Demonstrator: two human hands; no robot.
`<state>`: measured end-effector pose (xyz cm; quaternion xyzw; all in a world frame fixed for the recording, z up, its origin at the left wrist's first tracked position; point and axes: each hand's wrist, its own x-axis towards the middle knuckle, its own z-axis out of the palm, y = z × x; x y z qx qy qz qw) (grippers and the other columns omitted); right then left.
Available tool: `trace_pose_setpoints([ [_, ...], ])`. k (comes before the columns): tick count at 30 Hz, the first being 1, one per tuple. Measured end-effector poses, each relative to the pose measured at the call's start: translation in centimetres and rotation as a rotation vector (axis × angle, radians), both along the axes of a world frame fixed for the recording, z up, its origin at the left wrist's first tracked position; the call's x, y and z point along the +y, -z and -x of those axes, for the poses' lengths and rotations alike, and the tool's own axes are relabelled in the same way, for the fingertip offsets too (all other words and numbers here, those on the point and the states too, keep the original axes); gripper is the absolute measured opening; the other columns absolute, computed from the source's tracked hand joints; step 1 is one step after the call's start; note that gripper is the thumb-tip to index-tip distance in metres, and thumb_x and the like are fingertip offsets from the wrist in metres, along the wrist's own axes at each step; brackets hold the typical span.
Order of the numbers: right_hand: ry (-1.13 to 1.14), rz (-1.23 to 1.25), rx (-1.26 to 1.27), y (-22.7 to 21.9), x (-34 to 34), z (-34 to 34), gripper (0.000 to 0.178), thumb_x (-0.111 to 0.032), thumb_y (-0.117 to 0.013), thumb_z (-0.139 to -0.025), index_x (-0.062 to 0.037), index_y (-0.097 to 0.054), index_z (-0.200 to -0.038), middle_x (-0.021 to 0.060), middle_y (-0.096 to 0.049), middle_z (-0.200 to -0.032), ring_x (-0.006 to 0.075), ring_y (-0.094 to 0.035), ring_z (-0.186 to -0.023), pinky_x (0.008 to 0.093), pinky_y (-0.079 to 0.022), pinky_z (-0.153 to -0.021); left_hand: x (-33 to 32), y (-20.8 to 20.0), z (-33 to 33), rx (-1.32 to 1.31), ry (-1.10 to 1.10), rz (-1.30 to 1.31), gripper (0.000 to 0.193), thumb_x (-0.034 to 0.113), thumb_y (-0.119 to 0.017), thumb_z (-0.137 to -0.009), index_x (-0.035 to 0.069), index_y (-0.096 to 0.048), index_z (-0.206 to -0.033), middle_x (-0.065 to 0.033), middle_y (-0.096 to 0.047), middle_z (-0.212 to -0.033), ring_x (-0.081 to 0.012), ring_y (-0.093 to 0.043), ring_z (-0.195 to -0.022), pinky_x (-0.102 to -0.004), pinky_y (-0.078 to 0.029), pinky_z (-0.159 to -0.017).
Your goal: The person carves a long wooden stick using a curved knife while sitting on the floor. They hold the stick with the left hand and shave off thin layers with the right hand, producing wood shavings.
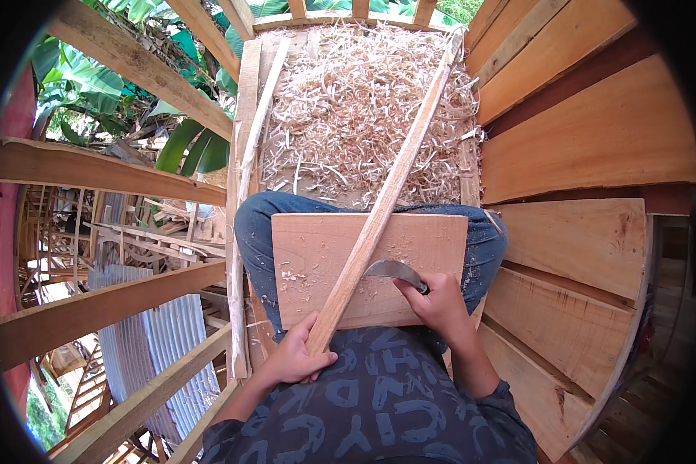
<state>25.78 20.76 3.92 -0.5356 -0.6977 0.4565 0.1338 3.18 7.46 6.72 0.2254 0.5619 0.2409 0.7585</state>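
Observation:
A long wooden stick (379,205) slants from my lap up to the far right, its far end over the shavings. My left hand (299,354) is wrapped round its near end, against my shirt. In my right hand (435,303) is a curved knife (393,270), gripped by its dark handle. Its blade points left, the tip close beside the stick; whether it touches I cannot tell. Under the stick a flat wooden board (433,251) rests across my crossed legs, with small shavings scattered on it.
Curled wood shavings (356,108) cover the floor ahead. A thin pale strip of wood (259,127) lies along the left edge. Open wooden rails (108,174) stand at left, with corrugated metal sheets (158,340) below. A plank wall (588,147) rises close on my right.

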Motion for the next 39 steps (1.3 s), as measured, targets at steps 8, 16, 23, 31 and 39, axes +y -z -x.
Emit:
trace_pose_setpoints([
  [8, 0.029, -0.014, -0.013, 0.4, 0.8, 0.1, 0.028, -0.024, -0.067, -0.080, 0.0033, -0.065, -0.075, 0.0216, -0.050, -0.053, 0.0218, -0.049, -0.041, 0.0334, -0.037, -0.043, 2.2, 1.5, -0.8, -0.082, -0.070, -0.042, 0.057, 0.002, -0.063, -0.080, 0.004, -0.031, -0.128, -0.0004, -0.049, -0.063, -0.0068, -0.047, -0.041, -0.0209, -0.038, -0.035],
  [16, 0.015, -0.064, 0.015, 1.4, 0.5, 0.0, 0.024, -0.019, -0.064, -0.081, 0.0039, -0.064, -0.076, 0.0222, -0.050, -0.056, 0.0223, -0.049, -0.042, 0.0338, -0.037, -0.044, 7.4, 2.6, -2.4, -0.254, -0.151, -0.070, 0.060, 0.003, -0.061, -0.083, 0.007, -0.027, -0.132, -0.0003, -0.048, -0.060, -0.0074, -0.046, -0.040, -0.0225, -0.040, -0.035],
  [23, 0.019, 0.062, -0.024, 1.0, 0.4, -0.2, 0.028, -0.026, -0.066, -0.080, 0.0014, -0.065, -0.075, 0.0196, -0.050, -0.054, 0.0258, -0.051, -0.047, 0.0338, -0.039, -0.045, 6.3, 3.8, -2.6, -0.642, -0.375, 0.222, 0.052, 0.006, -0.060, -0.085, 0.009, -0.030, -0.127, 0.0016, -0.043, -0.063, -0.0064, -0.041, -0.040, -0.0216, -0.039, -0.036],
  [31, -0.117, 0.105, -0.072, 1.0, -0.2, 1.4, 0.048, -0.042, -0.067, -0.077, 0.0033, -0.063, -0.065, 0.0223, -0.052, -0.052, 0.0351, -0.058, -0.049, 0.0387, -0.043, -0.046, 5.9, 2.7, -2.8, -0.529, -0.328, 0.264, 0.025, 0.007, -0.058, -0.087, 0.008, -0.043, -0.107, 0.0032, -0.039, -0.056, -0.0040, -0.033, -0.037, -0.0194, -0.023, -0.034],
  [39, -0.189, -0.129, -0.354, 0.1, -0.1, 1.6, 0.062, -0.059, -0.062, -0.074, 0.0003, -0.060, -0.056, 0.0201, -0.053, -0.050, 0.0356, -0.058, -0.049, 0.0407, -0.045, -0.045, 5.8, 2.3, -3.1, -0.483, -0.264, 0.224, 0.038, 0.012, -0.056, -0.090, 0.010, -0.033, -0.121, 0.0039, -0.037, -0.057, -0.0038, -0.033, -0.039, -0.0205, -0.026, -0.035],
])
